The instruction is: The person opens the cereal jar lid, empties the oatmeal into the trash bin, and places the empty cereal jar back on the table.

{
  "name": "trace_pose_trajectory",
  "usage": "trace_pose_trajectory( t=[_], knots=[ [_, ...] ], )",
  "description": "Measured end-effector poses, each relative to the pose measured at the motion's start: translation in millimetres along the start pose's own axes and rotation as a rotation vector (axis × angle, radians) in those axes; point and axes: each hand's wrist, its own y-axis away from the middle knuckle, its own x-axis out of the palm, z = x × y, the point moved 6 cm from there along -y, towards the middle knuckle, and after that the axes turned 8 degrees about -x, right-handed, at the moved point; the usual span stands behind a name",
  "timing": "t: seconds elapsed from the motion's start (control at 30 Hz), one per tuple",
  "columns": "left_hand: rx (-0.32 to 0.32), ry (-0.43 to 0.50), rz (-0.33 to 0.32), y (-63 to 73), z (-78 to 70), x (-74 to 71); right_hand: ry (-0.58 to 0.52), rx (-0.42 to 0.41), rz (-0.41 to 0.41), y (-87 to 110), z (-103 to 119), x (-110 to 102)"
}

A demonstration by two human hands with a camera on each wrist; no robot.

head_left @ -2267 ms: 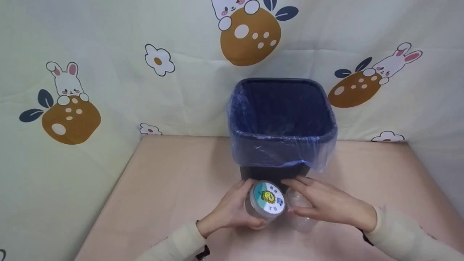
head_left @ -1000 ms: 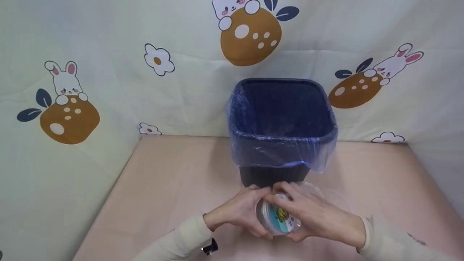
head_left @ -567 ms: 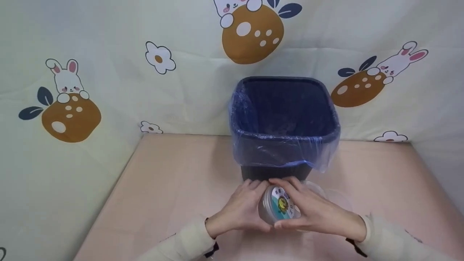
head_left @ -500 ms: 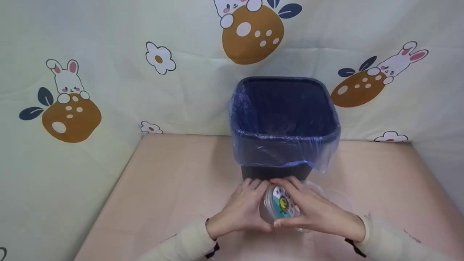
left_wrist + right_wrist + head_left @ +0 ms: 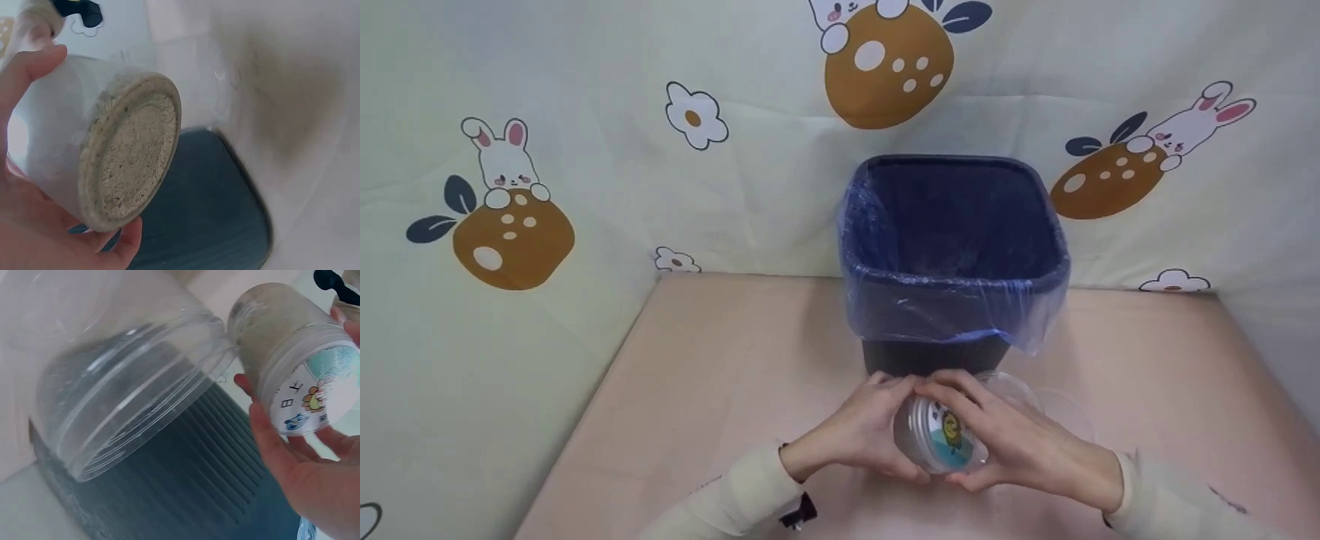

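Note:
A clear plastic jar (image 5: 53, 118) with a pale beige, crumbly-looking mass at its base (image 5: 138, 160) is held tilted, just in front of the bin. My left hand (image 5: 859, 431) grips its body, thumb on the near side and fingers on the far side. Around the screw lid (image 5: 952, 436), which bears a white and teal sticker with a cartoon flower, curl the fingers and thumb of my right hand (image 5: 1027, 439). The lid sits on the jar, facing right. Beside them, partly behind my right hand, is a second clear jar (image 5: 129, 399), lidless.
A dark bin (image 5: 937, 356) lined with a bluish transparent bag (image 5: 922, 307) stands just beyond my hands, against the patterned cloth backdrop (image 5: 765, 202). A faint clear round piece (image 5: 1069, 412) lies right of the lidless jar on the pink tabletop (image 5: 720, 360).
My right hand has moved from the lidless jar onto the lid of the held jar. That jar has shifted right and tipped over, and the sticker's angle has changed.

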Motion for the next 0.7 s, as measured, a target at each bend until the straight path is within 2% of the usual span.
trace_pose_trajectory(
  t=[0.13,0.33,0.43,0.5,0.7],
  knots=[
    [-0.011,0.161,0.088,-2.3,4.5,2.7,0.042,-0.043,0.043,3.3,3.7,1.4],
    [-0.059,0.291,0.230,-2.5,8.5,5.1,0.066,-0.129,0.065,3.9,7.2,1.3],
    [-0.064,0.329,0.305,-3.4,9.9,5.8,0.062,-0.186,0.058,4.1,9.1,0.5],
    [-0.045,0.351,0.337,-4.2,10.0,6.2,0.052,-0.207,0.071,4.6,10.1,1.1],
    [0.016,0.348,0.357,-2.9,9.7,7.3,0.030,-0.267,0.083,6.5,14.0,3.3]
  ],
)
